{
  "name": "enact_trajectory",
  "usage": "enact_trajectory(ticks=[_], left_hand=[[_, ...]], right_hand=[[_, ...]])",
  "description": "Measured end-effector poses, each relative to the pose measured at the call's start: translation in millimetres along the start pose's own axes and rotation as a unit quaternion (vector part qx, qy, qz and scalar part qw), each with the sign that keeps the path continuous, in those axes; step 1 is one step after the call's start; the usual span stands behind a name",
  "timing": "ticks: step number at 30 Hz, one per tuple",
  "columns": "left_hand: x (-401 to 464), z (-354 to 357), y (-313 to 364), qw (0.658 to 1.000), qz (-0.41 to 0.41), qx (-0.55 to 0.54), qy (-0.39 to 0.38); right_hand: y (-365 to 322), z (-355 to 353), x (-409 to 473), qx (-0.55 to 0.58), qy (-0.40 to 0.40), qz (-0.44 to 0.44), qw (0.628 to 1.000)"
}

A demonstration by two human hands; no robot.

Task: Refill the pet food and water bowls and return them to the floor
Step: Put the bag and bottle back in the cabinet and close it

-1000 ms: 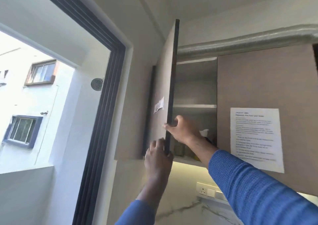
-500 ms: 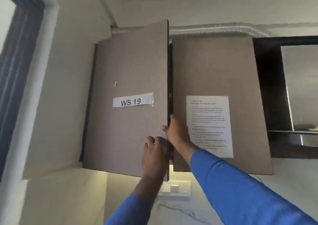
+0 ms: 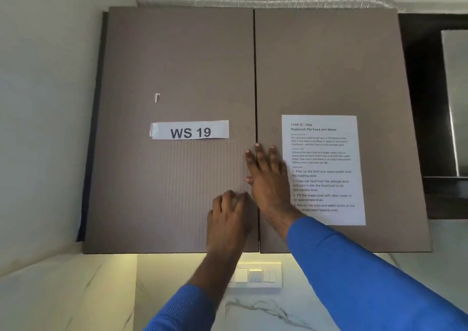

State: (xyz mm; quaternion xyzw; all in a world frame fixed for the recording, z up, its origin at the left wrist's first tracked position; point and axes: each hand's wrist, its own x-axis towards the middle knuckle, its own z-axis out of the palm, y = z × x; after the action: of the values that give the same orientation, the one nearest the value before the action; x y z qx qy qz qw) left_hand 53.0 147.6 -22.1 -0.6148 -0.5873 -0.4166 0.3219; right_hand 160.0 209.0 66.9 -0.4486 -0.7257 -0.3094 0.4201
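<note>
Two shut cupboard doors [image 3: 177, 64], two hands: left hand [image 3: 229, 219] fingers curled at six o'clock, right hand [image 3: 268, 178] flat.

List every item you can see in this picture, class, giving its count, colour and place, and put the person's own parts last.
cabinet doors: two, brown, side by side on the wall, both closed
label reading WS 19: one, white with black letters, on the left-side door
task sheet: one, white with dark print, on the right-side door
duct: one, silver, ribbed, running above the cabinet
switch panel: one, white, on the wall below the cabinet
marble wall: one, white with grey veins, under the cabinet
sleeves: two, blue, at the bottom of the view
left hand: one, fingers curled against the left-side door near its edge
right hand: one, fingers straight, flat across the seam between the doors
</note>
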Motion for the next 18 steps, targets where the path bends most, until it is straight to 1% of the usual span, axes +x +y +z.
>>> enact_trajectory(ticks=[5,8,11,13,15,17,18], left_hand=[[3,12,-9,1.000,0.013,0.010,0.013],[0,3,-7,1.000,0.017,-0.008,0.001],[-32,-13,-8,0.997,-0.016,-0.072,0.019],[-83,-24,-15,0.990,-0.033,-0.126,0.045],[-157,-28,-25,0.980,-0.092,-0.175,0.015],[-238,-30,-30,0.959,-0.188,-0.206,-0.057],[-275,-30,-31,0.940,-0.247,-0.215,-0.097]], right_hand=[[1,8,0,-0.016,0.001,-0.008,1.000],[-1,2,-4,-0.005,0.003,-0.012,1.000],[-6,-4,-44,0.046,0.057,-0.033,0.997],[-8,-5,-96,0.113,0.104,-0.054,0.987],[-10,-1,-170,0.169,0.099,-0.056,0.979],[-11,7,-257,0.213,0.020,-0.029,0.976],[-12,13,-299,0.233,-0.030,-0.007,0.972]])
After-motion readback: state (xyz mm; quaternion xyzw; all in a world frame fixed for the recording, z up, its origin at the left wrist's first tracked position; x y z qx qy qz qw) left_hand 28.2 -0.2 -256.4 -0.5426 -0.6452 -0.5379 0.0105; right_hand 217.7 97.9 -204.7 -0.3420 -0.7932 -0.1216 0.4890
